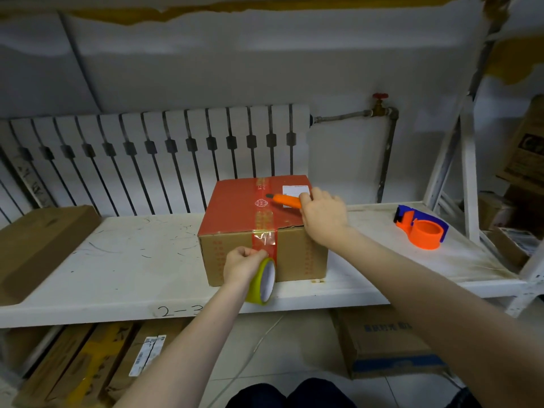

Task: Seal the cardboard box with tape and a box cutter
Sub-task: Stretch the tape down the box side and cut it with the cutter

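A cardboard box [232, 213] with a red top stands on the white shelf [132, 260]. A strip of tape [265, 240] runs along the top's middle seam and down the front face. My left hand [243, 266] grips a yellow tape roll [262, 282] against the front face, low down, with the strip still joined to it. On the box top lies an orange box cutter [287, 200], its tip pointing left. My right hand [322, 214] curls its fingers round the cutter's right end.
An orange and blue tape dispenser [422, 226] sits on the shelf at the right. A flat brown carton [38, 242] lies at the left end. A radiator [147, 154] stands behind. More cartons lie on the floor below and on the right.
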